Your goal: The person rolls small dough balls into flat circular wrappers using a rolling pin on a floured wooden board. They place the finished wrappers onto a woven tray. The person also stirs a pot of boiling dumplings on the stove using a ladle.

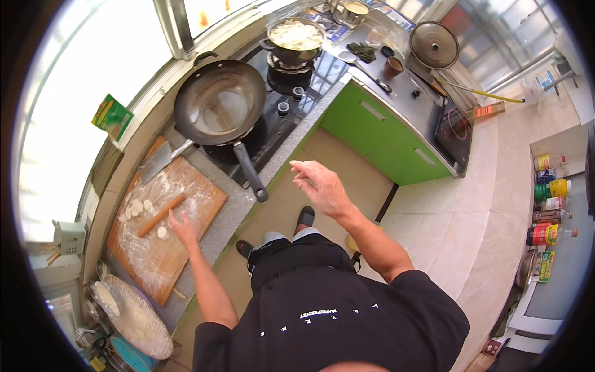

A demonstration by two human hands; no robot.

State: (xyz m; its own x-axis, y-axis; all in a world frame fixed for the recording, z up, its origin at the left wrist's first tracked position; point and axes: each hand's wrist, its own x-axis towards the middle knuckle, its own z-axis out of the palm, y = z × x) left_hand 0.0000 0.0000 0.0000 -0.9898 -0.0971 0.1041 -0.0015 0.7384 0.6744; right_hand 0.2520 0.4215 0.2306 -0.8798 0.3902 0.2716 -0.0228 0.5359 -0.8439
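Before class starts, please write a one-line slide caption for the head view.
Left hand close by a rolling pin on a floured board, right hand raised in mid-air.

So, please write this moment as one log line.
left hand: beside rolling pin, touch unclear; dough pieces: on floured board; right hand: seemingly empty

Grey counter (pixel 233 212): floured board (pixel 152 263), black hob (pixel 291 127) | board: rolling pin (pixel 162 215), dough pieces (pixel 137 205), cleaver (pixel 157 162)

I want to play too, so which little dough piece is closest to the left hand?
The lone dough piece right beside the left hand. The rolling pin separates it from the others, clustered together.
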